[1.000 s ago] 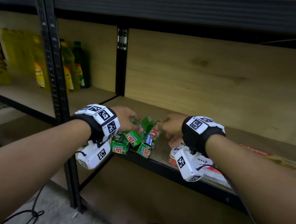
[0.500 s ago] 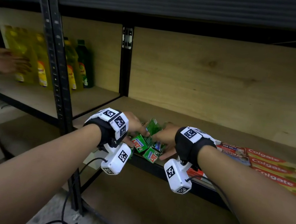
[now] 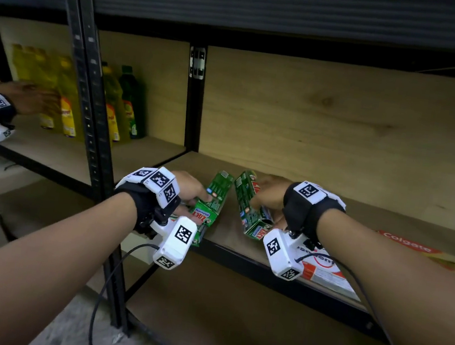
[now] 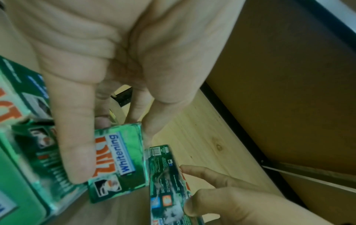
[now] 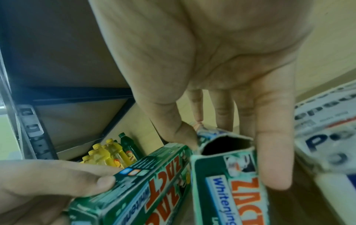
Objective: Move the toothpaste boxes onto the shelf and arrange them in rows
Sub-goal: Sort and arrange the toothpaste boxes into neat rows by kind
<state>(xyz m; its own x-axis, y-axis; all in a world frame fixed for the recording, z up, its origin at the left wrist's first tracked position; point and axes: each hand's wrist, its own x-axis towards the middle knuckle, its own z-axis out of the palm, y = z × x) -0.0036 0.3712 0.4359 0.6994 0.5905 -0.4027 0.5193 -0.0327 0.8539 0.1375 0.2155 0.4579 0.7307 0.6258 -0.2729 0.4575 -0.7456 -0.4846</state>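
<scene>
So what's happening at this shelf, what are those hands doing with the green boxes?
A person is stocking a wooden shelf with green toothpaste boxes. The left hand grips one green box near the shelf's front edge, with more green boxes beneath it. The right hand holds another green box, whose near end is open. A gap separates the two boxes. Colgate boxes already lie flat further right, and bottles stand on the neighbouring shelf.

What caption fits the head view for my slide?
Left hand and right hand each grip a green toothpaste box on the wooden shelf.
</scene>
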